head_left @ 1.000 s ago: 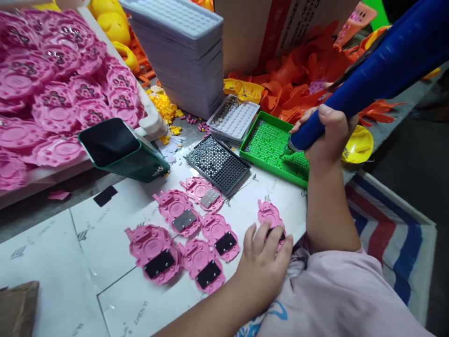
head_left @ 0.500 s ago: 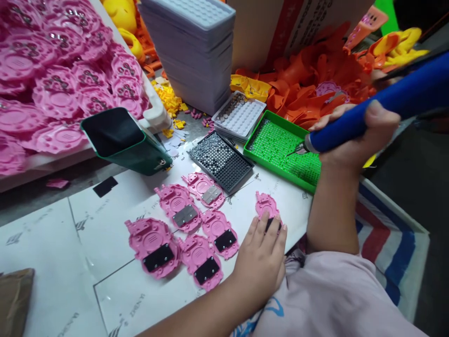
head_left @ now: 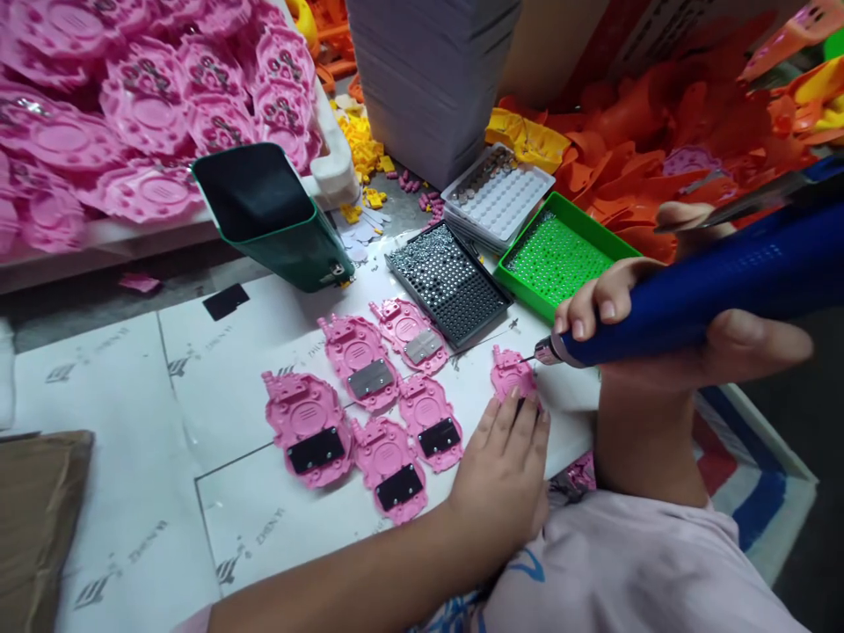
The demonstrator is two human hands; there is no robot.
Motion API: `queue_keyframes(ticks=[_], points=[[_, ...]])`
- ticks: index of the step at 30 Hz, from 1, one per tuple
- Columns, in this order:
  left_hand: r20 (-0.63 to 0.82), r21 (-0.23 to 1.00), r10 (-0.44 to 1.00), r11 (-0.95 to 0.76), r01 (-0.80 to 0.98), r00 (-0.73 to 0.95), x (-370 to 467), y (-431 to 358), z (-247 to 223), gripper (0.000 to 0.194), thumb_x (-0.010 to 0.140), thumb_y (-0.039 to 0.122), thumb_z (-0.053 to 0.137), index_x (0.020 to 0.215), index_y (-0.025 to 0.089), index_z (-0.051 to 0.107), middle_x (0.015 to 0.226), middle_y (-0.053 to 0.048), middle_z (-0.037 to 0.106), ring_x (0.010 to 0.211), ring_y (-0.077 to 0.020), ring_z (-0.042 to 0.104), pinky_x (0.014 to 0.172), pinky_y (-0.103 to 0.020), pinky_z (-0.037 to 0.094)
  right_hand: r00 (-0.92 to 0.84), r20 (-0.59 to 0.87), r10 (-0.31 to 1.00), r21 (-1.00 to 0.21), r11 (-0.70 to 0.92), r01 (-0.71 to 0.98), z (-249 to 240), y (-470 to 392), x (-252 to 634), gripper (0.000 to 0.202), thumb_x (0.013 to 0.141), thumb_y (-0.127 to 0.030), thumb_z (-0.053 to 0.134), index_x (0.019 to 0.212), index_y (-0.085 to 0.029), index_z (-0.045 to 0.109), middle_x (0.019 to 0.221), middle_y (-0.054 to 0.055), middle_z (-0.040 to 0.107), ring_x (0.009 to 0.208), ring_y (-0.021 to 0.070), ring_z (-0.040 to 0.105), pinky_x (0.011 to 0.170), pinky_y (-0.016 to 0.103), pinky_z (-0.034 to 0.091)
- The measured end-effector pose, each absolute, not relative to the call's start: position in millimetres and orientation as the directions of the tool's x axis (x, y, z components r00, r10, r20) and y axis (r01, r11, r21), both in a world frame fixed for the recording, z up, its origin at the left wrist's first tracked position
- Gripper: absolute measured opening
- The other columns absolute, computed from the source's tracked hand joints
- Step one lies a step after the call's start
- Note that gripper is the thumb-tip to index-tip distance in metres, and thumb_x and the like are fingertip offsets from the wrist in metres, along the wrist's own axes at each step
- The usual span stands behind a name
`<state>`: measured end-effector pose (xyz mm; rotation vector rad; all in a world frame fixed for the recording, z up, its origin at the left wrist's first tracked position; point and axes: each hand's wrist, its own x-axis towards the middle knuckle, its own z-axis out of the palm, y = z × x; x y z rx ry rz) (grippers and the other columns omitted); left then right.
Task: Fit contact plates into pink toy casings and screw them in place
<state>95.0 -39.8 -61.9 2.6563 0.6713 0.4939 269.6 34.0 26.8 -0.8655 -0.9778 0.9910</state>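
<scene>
My left hand (head_left: pixel 505 466) lies flat with fingers stretched out over the lower end of a pink plastic shell (head_left: pixel 512 373), pressing it to the table. A dark plate on that shell is mostly hidden under the fingers. My right hand (head_left: pixel 679 374) is wrapped round a blue electric screwdriver (head_left: pixel 712 290). Its thin bit (head_left: pixel 527 360) points left, close to the shell's upper right edge; I cannot tell whether it touches. Left of my hand lie several more pink shells (head_left: pixel 307 413), with black or silvery plates held by screws.
A black perforated screw tray (head_left: pixel 471 312) and a green one (head_left: pixel 527 286) lie beyond the shells. Behind them are a white tray (head_left: pixel 520 207) of small metal discs and a tall tray stack (head_left: pixel 428 88). A dark green bin (head_left: pixel 296 237) stands beside heaped pink parts (head_left: pixel 151 105).
My right hand has brought the screwdriver from over the green tray down to the shell under my left hand. The left hand stays on the shell. The view has shifted.
</scene>
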Motion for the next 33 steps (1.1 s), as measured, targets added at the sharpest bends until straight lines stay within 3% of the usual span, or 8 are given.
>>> queue_keyframes(ticks=[12,16,21,24,29,33], points=[[0.241,0.42,0.51,-0.822,0.385,0.826,96,-39,-61,0.056,0.082,0.038,0.051,0.127,0.006,0.054,0.135,-0.018,0.053,0.127,-0.0351,0.046,0.111,-0.045,0.024,0.177,0.235,0.956,-0.923,0.277,-0.267,20,36,273,0.024,0.057,-0.045,0.066,0.074,-0.029,0.063,0.057,-0.001,0.052,0.048,0.0189,0.053,0.045,0.035,0.045],[0.248,0.414,0.506,-0.826,0.382,0.826,96,-39,-62,0.055,0.082,0.037,0.051,0.127,0.006,0.054,0.134,-0.018,0.053,0.128,-0.0351,0.045,0.112,-0.045,0.021,0.128,0.281,0.951,-0.914,0.305,-0.266,16,37,271,0.029,0.059,-0.044,0.066,0.083,-0.027,0.065,0.057,-0.001,0.052,0.047,0.0178,0.054,0.045,0.033,0.045],[0.225,0.417,0.493,-0.828,0.374,0.84,96,-40,-62,0.061,0.08,0.041,0.053,0.13,0.006,0.052,0.137,-0.02,0.05,0.13,-0.0352,0.043,0.112,-0.045,0.021,0.022,0.407,0.913,-0.881,0.399,-0.256,15,35,268,0.033,0.068,-0.039,0.065,0.098,-0.027,0.059,0.065,-0.001,0.057,0.051,0.0177,0.056,0.048,0.034,0.047],[0.203,0.422,0.494,-0.823,0.38,0.845,97,-40,-61,0.064,0.078,0.042,0.055,0.131,0.006,0.05,0.14,-0.024,0.044,0.132,-0.0366,0.039,0.111,-0.046,0.022,-0.018,0.411,0.912,-0.887,0.395,-0.241,14,33,268,0.043,0.069,-0.037,0.066,0.109,-0.027,0.054,0.068,-0.001,0.059,0.052,0.0183,0.057,0.049,0.035,0.048],[0.147,0.442,0.491,-0.809,0.386,0.859,99,-41,-60,0.064,0.078,0.038,0.053,0.133,0.005,0.047,0.143,-0.025,0.039,0.135,-0.0373,0.035,0.111,-0.047,0.023,-0.063,0.329,0.942,-0.931,0.312,-0.188,12,31,266,0.047,0.067,-0.042,0.071,0.108,-0.027,0.053,0.065,-0.003,0.058,0.053,0.0175,0.058,0.051,0.035,0.051],[0.163,0.44,0.492,-0.812,0.383,0.855,98,-39,-61,0.063,0.078,0.038,0.053,0.131,0.005,0.048,0.142,-0.024,0.042,0.135,-0.0371,0.036,0.112,-0.047,0.023,-0.038,0.374,0.927,-0.911,0.36,-0.201,9,36,262,0.045,0.066,-0.042,0.068,0.106,-0.026,0.054,0.063,-0.003,0.057,0.051,0.0167,0.057,0.049,0.033,0.05]])
